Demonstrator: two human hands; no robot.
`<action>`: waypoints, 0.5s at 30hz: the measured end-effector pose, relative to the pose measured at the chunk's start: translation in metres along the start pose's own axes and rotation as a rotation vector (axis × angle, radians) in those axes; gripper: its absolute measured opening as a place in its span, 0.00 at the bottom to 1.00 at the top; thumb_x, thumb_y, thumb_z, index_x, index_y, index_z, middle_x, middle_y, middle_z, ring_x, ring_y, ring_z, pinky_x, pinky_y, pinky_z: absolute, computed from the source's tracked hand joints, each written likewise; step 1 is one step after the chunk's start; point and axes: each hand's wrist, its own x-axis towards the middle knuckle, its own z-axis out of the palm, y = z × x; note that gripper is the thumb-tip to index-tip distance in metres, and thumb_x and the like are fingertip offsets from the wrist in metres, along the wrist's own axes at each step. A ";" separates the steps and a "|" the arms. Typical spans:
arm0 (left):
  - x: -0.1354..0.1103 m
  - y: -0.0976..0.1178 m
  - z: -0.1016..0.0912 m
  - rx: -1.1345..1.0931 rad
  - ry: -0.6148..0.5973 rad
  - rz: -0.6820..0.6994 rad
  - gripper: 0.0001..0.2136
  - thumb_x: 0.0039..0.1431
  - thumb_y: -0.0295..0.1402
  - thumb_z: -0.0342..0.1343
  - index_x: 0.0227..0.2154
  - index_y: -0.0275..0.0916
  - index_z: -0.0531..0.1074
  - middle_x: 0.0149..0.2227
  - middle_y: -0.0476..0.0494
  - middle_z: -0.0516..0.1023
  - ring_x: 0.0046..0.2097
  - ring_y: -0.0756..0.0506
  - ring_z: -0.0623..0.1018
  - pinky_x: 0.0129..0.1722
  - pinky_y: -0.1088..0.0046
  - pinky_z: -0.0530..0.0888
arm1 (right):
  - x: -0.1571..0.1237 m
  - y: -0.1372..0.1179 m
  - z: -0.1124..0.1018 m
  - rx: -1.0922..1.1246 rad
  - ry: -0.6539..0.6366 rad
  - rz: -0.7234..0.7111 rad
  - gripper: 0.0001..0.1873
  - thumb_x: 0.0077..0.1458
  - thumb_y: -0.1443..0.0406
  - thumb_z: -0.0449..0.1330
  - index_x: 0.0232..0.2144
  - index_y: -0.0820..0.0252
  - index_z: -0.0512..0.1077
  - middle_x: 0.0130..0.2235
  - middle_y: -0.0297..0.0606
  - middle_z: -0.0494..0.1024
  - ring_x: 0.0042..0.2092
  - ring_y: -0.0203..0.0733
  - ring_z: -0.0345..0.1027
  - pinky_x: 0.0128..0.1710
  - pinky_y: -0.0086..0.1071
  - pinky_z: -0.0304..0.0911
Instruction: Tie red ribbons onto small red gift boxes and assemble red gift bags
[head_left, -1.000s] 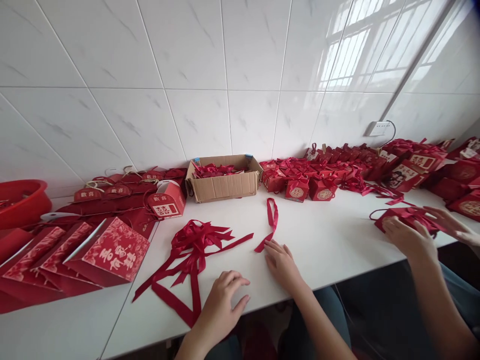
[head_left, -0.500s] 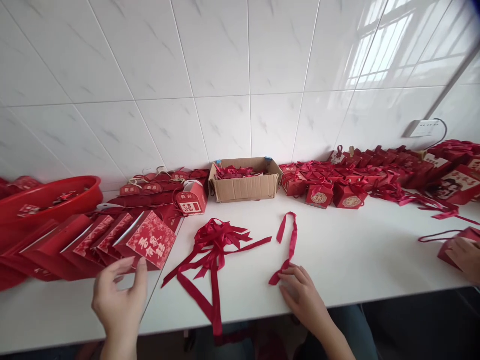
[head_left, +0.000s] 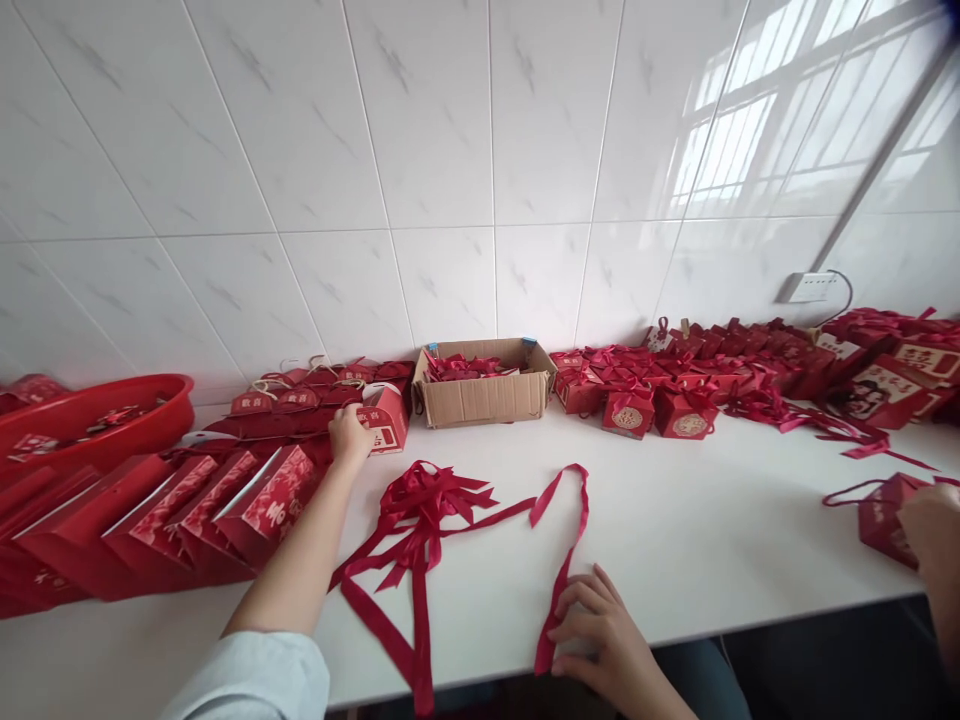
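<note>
My left hand (head_left: 350, 435) reaches far forward and closes on a small red house-shaped box (head_left: 384, 418) with a white top, beside a heap of flat red boxes. My right hand (head_left: 606, 640) rests near the front edge of the white table (head_left: 675, 520), fingers curled loosely on the lower end of a single red ribbon (head_left: 564, 540). A bundle of red ribbons (head_left: 420, 515) lies between the two hands.
An open cardboard box (head_left: 484, 385) of ribbons stands at the wall. Folded red gift boxes (head_left: 660, 400) fill the back right. Red paper bags (head_left: 172, 515) lie at the left, behind them a red basin (head_left: 90, 415). Another person's hand (head_left: 930, 525) holds a red bag (head_left: 881, 515) at the right edge.
My left hand went from the table's front edge, past the red bags, out to the small red box. The right hand drew the single ribbon nearer. The view turned left.
</note>
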 end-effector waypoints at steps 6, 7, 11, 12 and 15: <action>-0.023 0.031 -0.015 0.073 -0.035 0.139 0.12 0.63 0.38 0.53 0.33 0.34 0.74 0.36 0.46 0.76 0.43 0.44 0.76 0.48 0.59 0.72 | 0.001 -0.002 -0.002 0.043 0.003 -0.010 0.06 0.56 0.61 0.62 0.29 0.51 0.78 0.38 0.36 0.74 0.44 0.45 0.69 0.64 0.56 0.41; -0.033 0.042 -0.020 0.068 -0.031 0.176 0.13 0.64 0.39 0.51 0.34 0.35 0.75 0.37 0.46 0.76 0.45 0.42 0.75 0.51 0.57 0.69 | 0.000 -0.003 -0.003 0.047 -0.001 -0.013 0.04 0.55 0.60 0.63 0.30 0.51 0.78 0.38 0.36 0.74 0.44 0.45 0.69 0.64 0.56 0.42; -0.083 0.086 -0.035 0.016 0.013 0.303 0.08 0.61 0.38 0.55 0.33 0.43 0.78 0.36 0.45 0.79 0.45 0.38 0.74 0.51 0.52 0.68 | -0.002 -0.001 -0.002 0.024 -0.005 -0.071 0.12 0.46 0.57 0.69 0.36 0.48 0.79 0.40 0.37 0.75 0.46 0.49 0.68 0.62 0.55 0.49; -0.099 0.094 -0.036 -0.010 -0.004 0.332 0.07 0.60 0.37 0.55 0.33 0.45 0.78 0.35 0.45 0.79 0.43 0.39 0.74 0.48 0.54 0.70 | -0.002 0.000 0.000 0.016 0.009 -0.093 0.11 0.47 0.58 0.69 0.36 0.47 0.79 0.40 0.37 0.76 0.46 0.49 0.68 0.60 0.53 0.53; -0.149 0.110 -0.029 -0.097 -0.133 0.402 0.06 0.60 0.35 0.56 0.32 0.44 0.78 0.30 0.47 0.78 0.35 0.45 0.76 0.38 0.65 0.75 | -0.006 0.001 0.003 0.025 0.043 -0.144 0.04 0.53 0.61 0.65 0.32 0.45 0.80 0.37 0.38 0.76 0.43 0.47 0.68 0.48 0.44 0.66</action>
